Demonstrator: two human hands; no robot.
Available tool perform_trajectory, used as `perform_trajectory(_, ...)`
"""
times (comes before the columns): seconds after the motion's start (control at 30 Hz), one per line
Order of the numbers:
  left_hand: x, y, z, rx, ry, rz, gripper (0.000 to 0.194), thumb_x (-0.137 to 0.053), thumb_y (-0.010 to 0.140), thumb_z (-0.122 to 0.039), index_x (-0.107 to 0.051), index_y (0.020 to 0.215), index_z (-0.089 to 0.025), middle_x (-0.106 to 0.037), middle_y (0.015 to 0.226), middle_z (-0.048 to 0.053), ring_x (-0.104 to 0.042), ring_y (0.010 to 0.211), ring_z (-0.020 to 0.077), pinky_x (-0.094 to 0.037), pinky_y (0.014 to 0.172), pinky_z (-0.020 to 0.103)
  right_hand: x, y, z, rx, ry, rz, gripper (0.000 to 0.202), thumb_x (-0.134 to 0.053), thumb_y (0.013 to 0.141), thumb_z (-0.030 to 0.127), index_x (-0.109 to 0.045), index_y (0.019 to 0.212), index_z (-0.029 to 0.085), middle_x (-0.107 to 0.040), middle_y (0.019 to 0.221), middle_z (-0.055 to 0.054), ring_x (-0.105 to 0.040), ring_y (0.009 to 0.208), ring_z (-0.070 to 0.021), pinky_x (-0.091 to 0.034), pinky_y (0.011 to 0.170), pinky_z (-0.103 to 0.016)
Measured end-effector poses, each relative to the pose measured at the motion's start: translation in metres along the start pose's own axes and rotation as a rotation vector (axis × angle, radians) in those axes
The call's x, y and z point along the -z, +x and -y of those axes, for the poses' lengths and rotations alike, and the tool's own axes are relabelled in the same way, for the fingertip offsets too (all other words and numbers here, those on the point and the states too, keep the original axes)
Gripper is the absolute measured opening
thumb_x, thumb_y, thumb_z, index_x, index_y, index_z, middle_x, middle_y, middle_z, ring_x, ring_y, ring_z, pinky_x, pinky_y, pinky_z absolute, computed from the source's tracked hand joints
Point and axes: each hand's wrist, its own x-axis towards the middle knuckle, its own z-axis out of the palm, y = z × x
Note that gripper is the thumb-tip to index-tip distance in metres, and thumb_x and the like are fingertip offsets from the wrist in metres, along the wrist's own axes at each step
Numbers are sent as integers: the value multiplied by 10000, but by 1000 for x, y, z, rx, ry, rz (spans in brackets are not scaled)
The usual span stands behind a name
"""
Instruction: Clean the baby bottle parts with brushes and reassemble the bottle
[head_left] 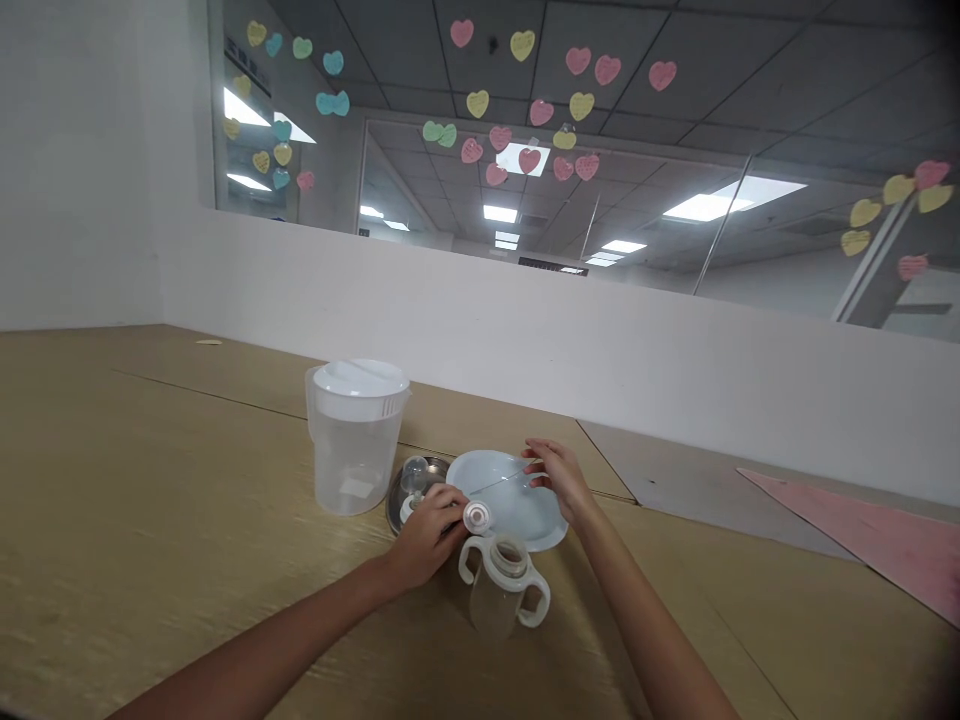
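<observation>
Head view: left hand (431, 532), fingers closed on a round white cap (477, 517) over the near-left rim of a pale bowl (521, 515); right hand (556, 478), fingers loosely bent by the end of a thin rod (499, 481) above the bowl, grip impossible to tell; two-handled bottle (495, 595), uncapped, upright, nearer the wearer; metal tray (392, 505) holding a clear dome (415, 473), left of bowl; lidded pitcher (352, 445), farther left.

metal tray (393, 507): partly hidden behind left hand (430, 537) | thin rod (501, 481) near right hand (559, 477): too fine to identify | heart notes (523, 44): writing unreadable | pink panel (862, 520): cut by right edge
</observation>
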Motion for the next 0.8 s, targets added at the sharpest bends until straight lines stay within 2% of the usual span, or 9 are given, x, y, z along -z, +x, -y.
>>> perform_trajectory(0.2,0,0,-1,-13,51,15,226,-400,895,-230,-617,860,-177,-571,915,49,-449,929,180,-387,836,323,-8,1,-16,16,-30,-73,206,-474,750,278,-540,877,130,-571,798,-44,-498,502,-62,-396,394,-152)
perform_trajectory(0.37,-1,-1,-4,37,85,-3,227,-397,893,-227,-613,846,-174,-566,909,52,-451,918,186,-387,832,330,-30,-6,-31,-26,-189,52,170,-480,748,251,-581,794,122,-605,720,-45,-521,476,-81,-393,378,-164)
perform_trajectory(0.43,-1,0,-5,61,88,-10,228,-393,894,-230,-608,853,-170,-565,909,57,-451,922,191,-388,826,330,-34,-8,-28,-19,-256,101,172,-523,733,261,-608,805,129,-616,713,-41,-524,466,-90,-374,362,-170)
perform_trajectory(0.5,-1,0,-5,78,68,-14,217,-398,893,-232,-602,854,-168,-566,911,56,-449,928,191,-384,831,327,-32,-9,-22,16,-342,96,224,-547,732,288,-621,887,144,-627,766,-44,-521,466,-92,-366,371,-181)
perform_trajectory(0.6,-2,1,-5,106,30,-27,224,-398,896,-246,-596,825,-169,-570,909,51,-450,925,190,-376,841,323,-24,-8,-11,171,-576,-14,321,-527,765,339,-592,1033,174,-629,874,-51,-566,585,-117,-426,516,-216)
perform_trajectory(0.67,-3,2,-5,126,11,-37,243,-395,900,-267,-595,802,-168,-575,897,46,-453,916,188,-371,840,319,-18,-7,-4,280,-722,-96,324,-503,786,351,-583,1056,193,-628,895,-47,-586,700,-141,-434,650,-243)
perform_trajectory(0.73,-4,3,-5,147,-5,-46,257,-397,902,-292,-600,802,-171,-582,886,41,-458,909,185,-369,835,314,-13,-6,3,319,-789,-126,295,-485,798,339,-595,1032,196,-630,883,-47,-591,768,-165,-419,716,-262)
perform_trajectory(0.8,-4,4,-6,171,-27,-65,263,-398,902,-311,-608,819,-177,-589,875,35,-467,903,184,-369,829,311,-9,-8,10,294,-835,-117,282,-469,806,310,-603,1016,179,-631,852,-62,-595,791,-188,-414,720,-274)
